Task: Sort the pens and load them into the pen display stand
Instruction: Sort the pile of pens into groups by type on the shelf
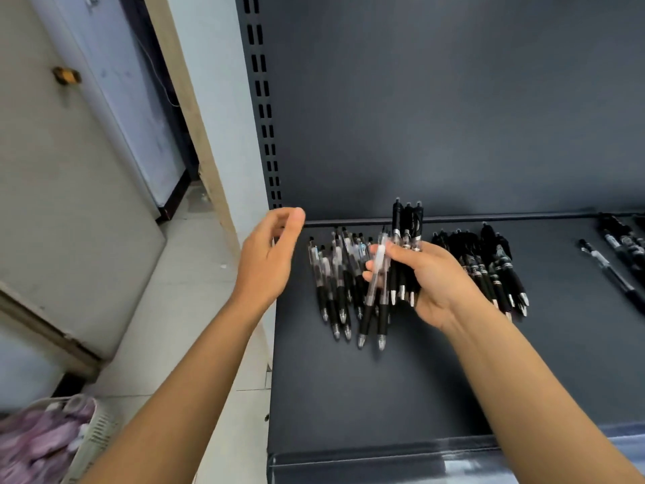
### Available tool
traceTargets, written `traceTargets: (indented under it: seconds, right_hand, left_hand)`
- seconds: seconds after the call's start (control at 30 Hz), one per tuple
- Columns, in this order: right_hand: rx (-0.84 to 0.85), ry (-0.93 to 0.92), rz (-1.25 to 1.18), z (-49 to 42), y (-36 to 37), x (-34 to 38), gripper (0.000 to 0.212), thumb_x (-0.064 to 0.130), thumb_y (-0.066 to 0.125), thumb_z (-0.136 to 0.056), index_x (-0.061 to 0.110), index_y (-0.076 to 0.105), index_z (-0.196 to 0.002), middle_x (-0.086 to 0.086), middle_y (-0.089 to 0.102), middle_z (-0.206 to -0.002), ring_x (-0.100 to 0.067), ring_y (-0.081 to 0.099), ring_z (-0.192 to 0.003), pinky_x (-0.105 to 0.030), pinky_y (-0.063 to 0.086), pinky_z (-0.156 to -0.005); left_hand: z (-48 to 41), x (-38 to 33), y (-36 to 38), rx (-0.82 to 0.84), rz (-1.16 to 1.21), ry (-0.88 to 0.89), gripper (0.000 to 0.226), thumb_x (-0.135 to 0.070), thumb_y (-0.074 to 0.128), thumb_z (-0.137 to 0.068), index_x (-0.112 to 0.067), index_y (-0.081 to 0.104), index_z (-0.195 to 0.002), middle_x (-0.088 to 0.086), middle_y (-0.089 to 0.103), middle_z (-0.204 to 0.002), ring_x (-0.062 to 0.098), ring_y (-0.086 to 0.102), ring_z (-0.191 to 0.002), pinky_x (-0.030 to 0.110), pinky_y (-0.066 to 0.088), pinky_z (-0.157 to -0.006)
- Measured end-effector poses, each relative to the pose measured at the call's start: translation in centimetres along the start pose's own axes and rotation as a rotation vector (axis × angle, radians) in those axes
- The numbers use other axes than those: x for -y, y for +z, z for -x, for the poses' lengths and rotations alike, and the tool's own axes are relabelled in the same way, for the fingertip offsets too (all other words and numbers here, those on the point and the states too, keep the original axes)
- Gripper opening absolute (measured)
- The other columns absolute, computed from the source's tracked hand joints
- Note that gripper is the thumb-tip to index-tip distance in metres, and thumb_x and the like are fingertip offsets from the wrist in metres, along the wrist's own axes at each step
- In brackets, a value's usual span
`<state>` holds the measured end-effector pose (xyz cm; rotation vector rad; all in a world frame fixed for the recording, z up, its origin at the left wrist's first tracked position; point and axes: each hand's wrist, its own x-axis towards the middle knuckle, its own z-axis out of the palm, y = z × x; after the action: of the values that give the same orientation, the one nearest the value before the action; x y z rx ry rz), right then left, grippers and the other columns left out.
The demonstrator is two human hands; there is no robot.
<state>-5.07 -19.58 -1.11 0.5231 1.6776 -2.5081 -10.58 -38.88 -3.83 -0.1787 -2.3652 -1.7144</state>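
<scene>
My right hand (431, 284) grips a bunch of pens (406, 239) above the dark shelf (366, 389); several are black-bodied, and two clear-barrelled ones stick out below my fingers. Under it lies a pile of clear pens with black grips (333, 274). To the right lies a pile of all-black pens (488, 267). My left hand (270, 260) hovers at the shelf's left edge, fingers curled loosely apart, holding nothing.
More black pens (617, 253) lie at the far right of the shelf. A slotted upright (265, 110) and dark back panel rise behind. A clear plastic lip (384, 459) runs along the shelf front. A basket with purple cloth (45, 445) sits on the floor, lower left.
</scene>
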Motion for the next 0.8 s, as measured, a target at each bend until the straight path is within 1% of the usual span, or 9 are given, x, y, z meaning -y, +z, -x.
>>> traceTargets:
  seconds: [0.03, 0.1, 0.17, 0.27, 0.37, 0.53, 0.6, 0.7, 0.8]
  right_hand:
    - [-0.016, -0.007, 0.003, -0.2, 0.0, -0.1, 0.020, 0.006, 0.060, -0.091, -0.008, 0.062, -0.105, -0.015, 0.072, -0.075, -0.027, 0.071, -0.064, -0.030, 0.057, -0.053]
    - [-0.043, -0.044, 0.023, -0.6, 0.1, -0.3, 0.021, 0.006, 0.061, -0.091, -0.007, 0.061, -0.107, -0.015, 0.072, -0.079, -0.028, 0.071, -0.064, -0.031, 0.057, -0.054]
    - [-0.059, -0.080, 0.049, -0.8, 0.2, -0.5, 0.019, 0.007, 0.061, -0.091, -0.005, 0.062, -0.106, -0.012, 0.072, -0.080, -0.024, 0.071, -0.067, -0.031, 0.056, -0.054]
    - [-0.039, -0.100, 0.097, -0.9, 0.3, -0.5, 0.018, 0.010, 0.062, -0.091, -0.002, 0.064, -0.104, -0.016, 0.073, -0.089, -0.029, 0.071, -0.082, -0.034, 0.057, -0.061]
    - [-0.048, -0.136, 0.097, -1.0, 0.4, -0.2, 0.019, 0.008, 0.061, -0.091, -0.005, 0.062, -0.106, -0.018, 0.073, -0.095, -0.030, 0.072, -0.084, -0.035, 0.059, -0.062]
    - [-0.125, -0.195, 0.051, -1.2, -0.2, 0.5, 0.016, 0.004, 0.064, -0.088, -0.005, 0.060, -0.101, -0.016, 0.071, -0.087, -0.029, 0.071, -0.078, -0.038, 0.061, -0.064]
    - [-0.132, -0.184, 0.066, -1.3, -0.4, 0.6, 0.016, 0.005, 0.064, -0.089, -0.004, 0.060, -0.101, -0.016, 0.070, -0.090, -0.029, 0.071, -0.080, -0.038, 0.061, -0.065]
    - [-0.110, -0.150, 0.095, -1.4, -0.2, 0.5, 0.005, 0.007, 0.061, -0.092, 0.003, 0.062, -0.093, -0.014, 0.070, -0.089, -0.025, 0.070, -0.078, -0.038, 0.061, -0.067]
    - [-0.103, -0.166, 0.103, -1.4, 0.1, 0.4, 0.009, 0.008, 0.059, -0.093, 0.009, 0.062, -0.085, -0.012, 0.065, -0.086, -0.018, 0.066, -0.076, -0.033, 0.059, -0.067]
  left_hand:
    - [0.2, -0.1, 0.0, 0.075, 0.000, 0.042, 0.034, -0.065, 0.047, -0.085, -0.040, 0.060, -0.104, -0.027, 0.062, -0.102, -0.009, 0.055, -0.096, 0.014, 0.039, -0.081]
    - [0.6, -0.6, 0.6, 0.240, -0.075, 0.140, 0.049, -0.073, 0.054, -0.074, -0.040, 0.059, -0.111, -0.021, 0.063, -0.096, 0.000, 0.057, -0.082, 0.015, 0.041, -0.071]
    - [1.1, -1.1, 1.7, 0.369, -0.206, 0.208, 0.053, -0.074, 0.060, -0.068, -0.043, 0.057, -0.112, -0.021, 0.062, -0.087, 0.005, 0.055, -0.070, 0.023, 0.045, -0.072]
    - [1.7, -1.2, 3.0, 0.369, -0.260, 0.253, 0.038, -0.060, 0.063, -0.075, -0.040, 0.058, -0.107, -0.019, 0.062, -0.078, 0.000, 0.049, -0.064, 0.034, 0.042, -0.083]
    - [2.0, -1.0, 3.8, 0.263, -0.302, 0.287, 0.026, -0.046, 0.061, -0.084, -0.038, 0.056, -0.108, -0.018, 0.061, -0.077, -0.002, 0.051, -0.071, 0.032, 0.032, -0.093]
    - [1.9, -0.5, 3.9, 0.074, -0.512, 0.302, 0.046, -0.053, 0.060, -0.085, -0.026, 0.056, -0.122, -0.012, 0.056, -0.101, 0.013, 0.048, -0.103, 0.023, 0.019, -0.083]
    - [1.7, -0.9, 3.9, 0.064, -0.500, 0.329, 0.046, -0.055, 0.058, -0.086, -0.027, 0.057, -0.122, -0.009, 0.055, -0.110, 0.013, 0.046, -0.108, 0.022, 0.019, -0.086]
    - [1.5, -1.9, 3.9, 0.113, -0.451, 0.374, 0.039, -0.058, 0.053, -0.086, -0.029, 0.064, -0.111, -0.013, 0.059, -0.101, 0.011, 0.049, -0.104, 0.026, 0.023, -0.088]
    - [1.6, -2.4, 4.0, 0.177, -0.536, 0.439, 0.042, -0.057, 0.055, -0.087, -0.030, 0.062, -0.119, -0.013, 0.057, -0.110, 0.010, 0.045, -0.108, 0.026, 0.023, -0.091]
